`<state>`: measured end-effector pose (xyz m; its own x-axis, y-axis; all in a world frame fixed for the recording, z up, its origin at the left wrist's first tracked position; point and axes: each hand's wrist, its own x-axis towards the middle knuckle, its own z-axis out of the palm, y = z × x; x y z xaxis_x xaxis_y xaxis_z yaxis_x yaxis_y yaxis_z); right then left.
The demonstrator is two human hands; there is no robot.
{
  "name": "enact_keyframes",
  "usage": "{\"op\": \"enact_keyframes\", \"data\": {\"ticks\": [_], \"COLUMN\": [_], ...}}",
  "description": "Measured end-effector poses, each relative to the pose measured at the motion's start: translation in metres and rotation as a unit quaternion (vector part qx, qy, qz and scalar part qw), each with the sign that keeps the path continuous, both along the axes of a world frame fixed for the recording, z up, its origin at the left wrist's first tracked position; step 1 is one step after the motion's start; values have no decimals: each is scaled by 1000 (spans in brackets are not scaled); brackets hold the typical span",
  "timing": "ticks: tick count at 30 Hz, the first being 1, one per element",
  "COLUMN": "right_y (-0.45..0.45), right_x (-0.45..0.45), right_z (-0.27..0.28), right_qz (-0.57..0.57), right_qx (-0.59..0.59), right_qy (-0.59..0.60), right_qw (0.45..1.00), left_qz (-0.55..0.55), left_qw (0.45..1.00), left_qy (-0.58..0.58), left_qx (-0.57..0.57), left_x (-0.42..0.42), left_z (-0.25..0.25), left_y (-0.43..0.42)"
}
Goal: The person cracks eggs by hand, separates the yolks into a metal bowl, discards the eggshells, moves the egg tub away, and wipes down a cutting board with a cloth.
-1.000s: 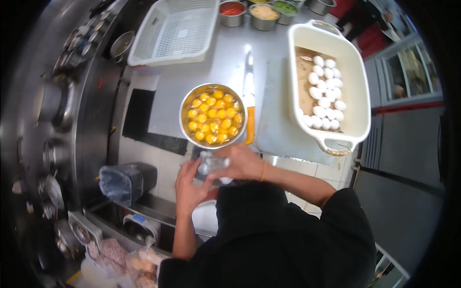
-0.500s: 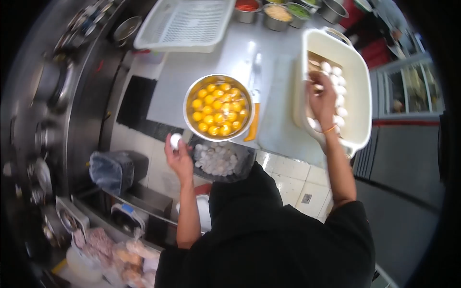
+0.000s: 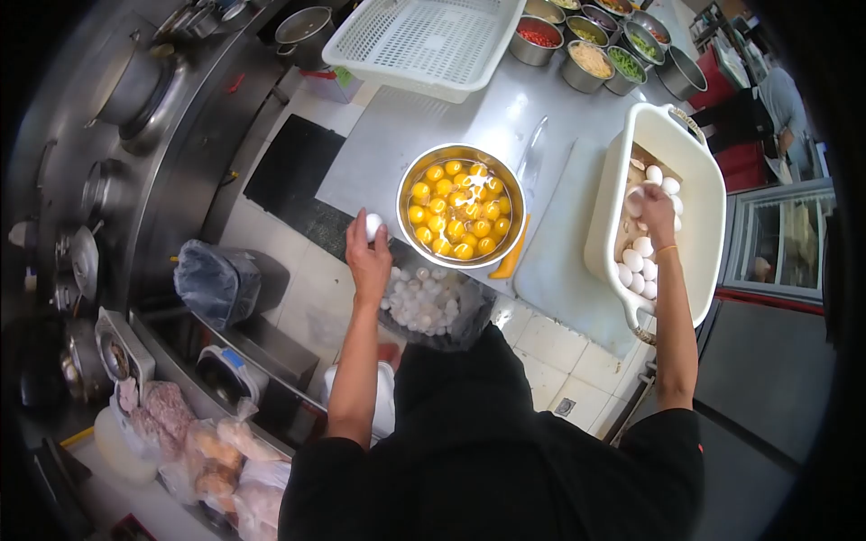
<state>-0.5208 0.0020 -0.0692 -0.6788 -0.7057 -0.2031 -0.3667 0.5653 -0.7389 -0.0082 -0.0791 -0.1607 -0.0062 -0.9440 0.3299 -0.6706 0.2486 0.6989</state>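
Observation:
Between the thumb and fingers of my left hand [image 3: 368, 257] is a white egg [image 3: 373, 225], held just left of a metal bowl. Many cracked eggs with whole yellow yolks [image 3: 460, 209] lie in that metal bowl [image 3: 402, 215]. My right hand [image 3: 658, 215] reaches into a deep cream tub [image 3: 708, 243], its fingers closed around another egg [image 3: 634, 201]. More white eggs [image 3: 638, 270] rest in the tub on brown material. Below the bowl, a bin lined with dark plastic [image 3: 469, 326] holds a heap of eggshells [image 3: 422, 302].
A knife with an orange handle [image 3: 512, 251] lies right of the bowl, beside a pale cutting board [image 3: 564, 261]. A white perforated basket [image 3: 424, 41] and metal tubs of chopped food [image 3: 591, 63] stand at the back. A person [image 3: 780, 113] stands at far right.
The view has shifted, so the table appears lower and further right. My right hand has moved toward the far end of the tub and closed on an egg; my left still holds its egg.

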Motion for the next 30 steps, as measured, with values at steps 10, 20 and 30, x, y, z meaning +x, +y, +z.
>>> {"op": "enact_keyframes", "data": {"ticks": [10,20,30], "right_y": [-15,2,-47], "right_x": [184,241,265], "right_z": [94,60,78], "right_qz": [74,95,456], "right_qx": [-321,-221,-279], "right_qy": [-341,-404,-49], "right_qw": [880,883,844], "left_qz": [43,-13,-142], "left_qw": [988,998,789], "left_qy": [145,-50,503], "left_qx": [15,-21,322], "left_x": [-1,1,2], "left_z": [45,-22,119], "left_y": [3,-1,4]}}
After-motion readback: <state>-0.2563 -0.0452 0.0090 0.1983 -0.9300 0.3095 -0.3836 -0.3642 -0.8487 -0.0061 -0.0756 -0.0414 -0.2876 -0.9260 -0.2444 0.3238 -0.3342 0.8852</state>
